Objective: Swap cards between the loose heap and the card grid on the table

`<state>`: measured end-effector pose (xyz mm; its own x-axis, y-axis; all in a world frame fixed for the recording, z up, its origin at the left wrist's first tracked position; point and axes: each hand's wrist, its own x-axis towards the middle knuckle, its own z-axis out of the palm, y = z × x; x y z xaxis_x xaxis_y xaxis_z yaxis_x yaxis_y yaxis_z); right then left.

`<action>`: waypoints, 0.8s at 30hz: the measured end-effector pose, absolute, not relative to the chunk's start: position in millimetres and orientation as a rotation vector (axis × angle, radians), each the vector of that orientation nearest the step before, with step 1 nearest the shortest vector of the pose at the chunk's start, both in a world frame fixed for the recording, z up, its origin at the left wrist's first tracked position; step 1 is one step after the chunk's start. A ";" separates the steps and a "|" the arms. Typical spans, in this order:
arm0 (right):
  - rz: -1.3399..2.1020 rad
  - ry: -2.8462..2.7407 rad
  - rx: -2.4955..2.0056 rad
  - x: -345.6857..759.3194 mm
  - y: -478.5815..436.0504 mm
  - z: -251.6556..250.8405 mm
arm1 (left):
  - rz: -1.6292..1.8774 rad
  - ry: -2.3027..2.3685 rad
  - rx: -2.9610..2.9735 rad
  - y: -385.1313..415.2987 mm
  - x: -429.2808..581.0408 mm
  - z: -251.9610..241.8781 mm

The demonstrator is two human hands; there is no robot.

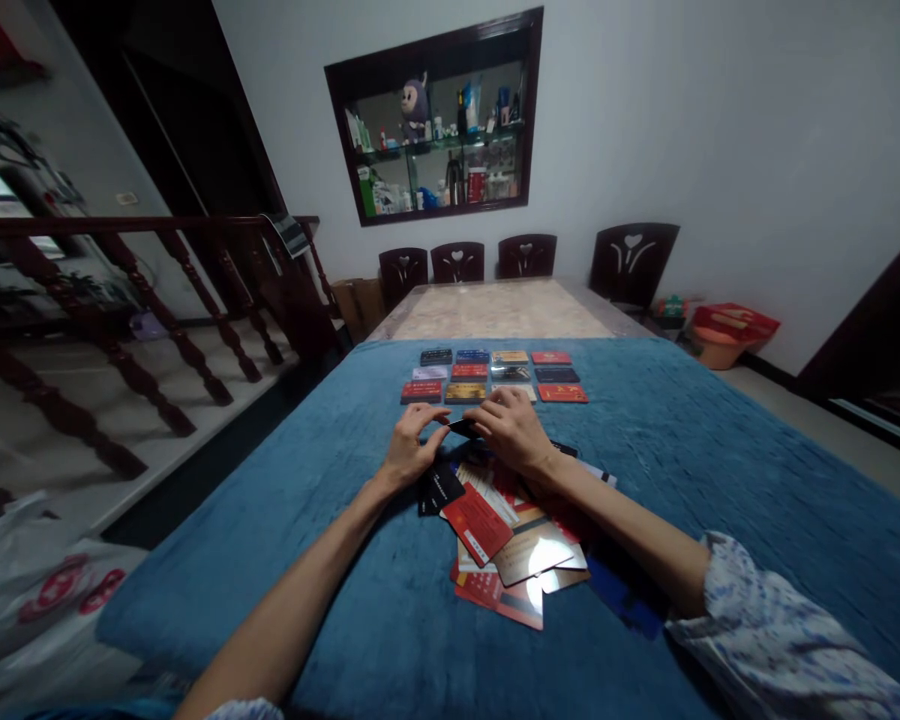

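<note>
My left hand (411,445) and my right hand (511,430) hold a small black card (462,428) between them, above the cloth. The left thumb and forefinger are at its left edge; the right fingers close over its other side and hide part of it. Below my hands lies a loose pile of cards. In it are a red card (478,522), black cards (442,487) and a gold card (532,545) that catches the light. Just beyond, neat card stacks stand in rows, among them a gold one (465,393) and a red one (562,393). My right hand partly covers a pale stack.
A blue cloth (330,470) covers the near table; the bare marble-like tabletop (487,308) shows behind it. Dark chairs (634,262) stand around the far end. A wooden railing (142,330) runs along the left, with plastic bags (52,600) below. An orange bin (720,345) is at right.
</note>
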<state>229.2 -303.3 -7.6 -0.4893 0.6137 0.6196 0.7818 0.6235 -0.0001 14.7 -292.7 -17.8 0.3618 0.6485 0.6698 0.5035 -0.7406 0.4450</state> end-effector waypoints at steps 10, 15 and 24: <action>-0.384 -2.303 -1.056 225.1 -304.4 -12.1 | 1.320 1.028 2.549 -297.2 18.6 -16.3; -0.292 -2.283 -1.143 230.2 -298.3 -21.9 | 1.323 1.103 2.525 -292.2 8.9 -19.7; -0.283 -2.299 -1.206 224.8 -292.0 -23.6 | 1.283 1.269 2.391 -286.9 0.1 -30.2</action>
